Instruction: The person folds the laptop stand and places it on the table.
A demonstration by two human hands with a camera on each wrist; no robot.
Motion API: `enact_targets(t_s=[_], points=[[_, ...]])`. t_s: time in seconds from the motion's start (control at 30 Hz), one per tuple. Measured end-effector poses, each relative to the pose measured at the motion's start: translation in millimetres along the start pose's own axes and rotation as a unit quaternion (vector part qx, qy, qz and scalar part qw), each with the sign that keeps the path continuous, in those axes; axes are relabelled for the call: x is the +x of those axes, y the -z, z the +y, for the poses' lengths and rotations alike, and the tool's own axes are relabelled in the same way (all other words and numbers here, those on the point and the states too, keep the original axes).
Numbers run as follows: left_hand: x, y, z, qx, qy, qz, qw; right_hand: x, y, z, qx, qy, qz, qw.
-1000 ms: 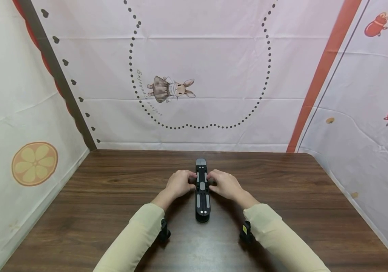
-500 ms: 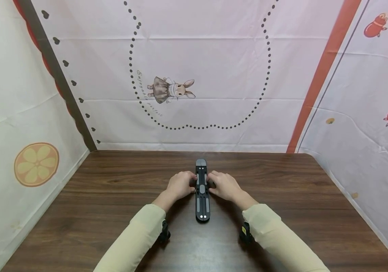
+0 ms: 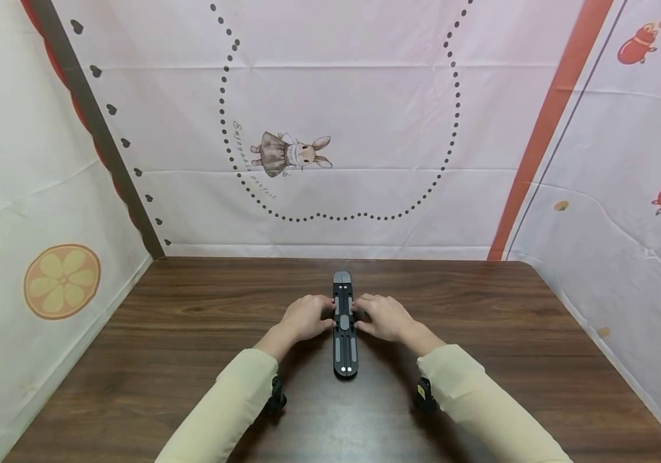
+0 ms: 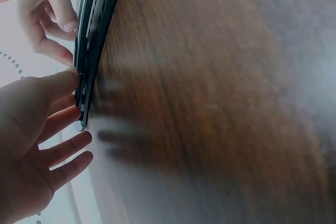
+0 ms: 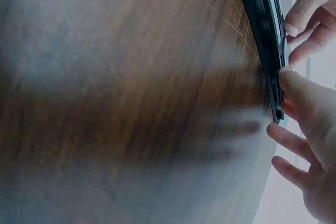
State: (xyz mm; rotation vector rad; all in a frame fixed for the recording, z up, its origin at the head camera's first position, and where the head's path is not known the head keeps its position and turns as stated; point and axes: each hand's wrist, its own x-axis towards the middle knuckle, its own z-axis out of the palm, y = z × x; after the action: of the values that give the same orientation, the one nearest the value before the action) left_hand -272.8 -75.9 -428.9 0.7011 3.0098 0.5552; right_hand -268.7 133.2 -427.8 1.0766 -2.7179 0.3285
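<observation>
A folded laptop stand, black with grey pads and a grey far end, lies lengthwise away from me on the table. My left hand is at its left edge, thumb and forefinger pinching the side near the middle. On the opposite edge, my right hand pinches it in the same way. In the left wrist view the thumb of the left hand meets the stand's black rail, while the other fingers spread loosely. The right wrist view has the right hand with its thumb on the stand's edge.
The dark wood-grain table reaches back to a white printed cloth, which also hangs along both sides. Dark wrist cameras sit below the cuffs, the left camera and the right camera.
The stand's near end, showing more of its thick lower side a second ago, now looks flatter. Both hands keep their hold at the edges; the forearms have spread slightly apart.
</observation>
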Motion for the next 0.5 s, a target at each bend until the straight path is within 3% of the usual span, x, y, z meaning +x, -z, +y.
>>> enact_targets(t_s=[0.3,0.5], points=[[-8.3,2.7,1.0,0.044,-0.027,-0.008,0.9986,-3,2,-6,0.026,-0.029,-0.033,0.999],[-18.7,10.4,-2.2,0.068,-0.049,0.012,0.9964,-10,11,-8,-0.007,-0.036,-0.03,0.999]])
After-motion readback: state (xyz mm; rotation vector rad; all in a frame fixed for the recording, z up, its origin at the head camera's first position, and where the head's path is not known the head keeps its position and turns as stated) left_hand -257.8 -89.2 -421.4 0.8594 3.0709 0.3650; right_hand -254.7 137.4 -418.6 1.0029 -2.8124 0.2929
